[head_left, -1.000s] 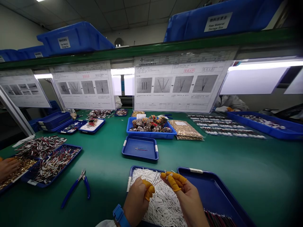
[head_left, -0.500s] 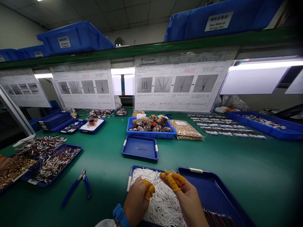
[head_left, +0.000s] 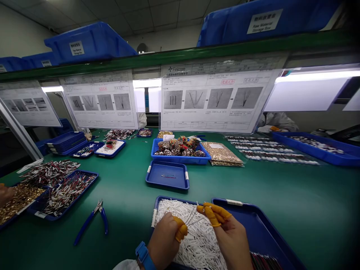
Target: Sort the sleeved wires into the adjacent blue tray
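Note:
My left hand (head_left: 167, 238) pinches thin wires (head_left: 191, 217) between fingertips in orange finger covers, above a tray of short white tubes (head_left: 194, 243). To its right my right hand (head_left: 227, 228) is closed too, its orange-covered thumb and fingers pressed together at the upper ends of the wires. What exactly sits between those fingertips is too small to tell. Beneath the right wrist lie dark and red wires (head_left: 264, 261), in the larger blue tray (head_left: 253, 221).
Blue-handled cutters (head_left: 91, 221) lie at left, near a tray of wire pieces (head_left: 66, 193). A small blue tray (head_left: 167, 174) holds a few wires. Behind it stands a blue bin (head_left: 181, 159) of parts. Another person's hand (head_left: 5, 195) is at the far left.
Both my hands have shifted slightly to the right, with the wires between them. My right fingers are a little farther from my left ones.

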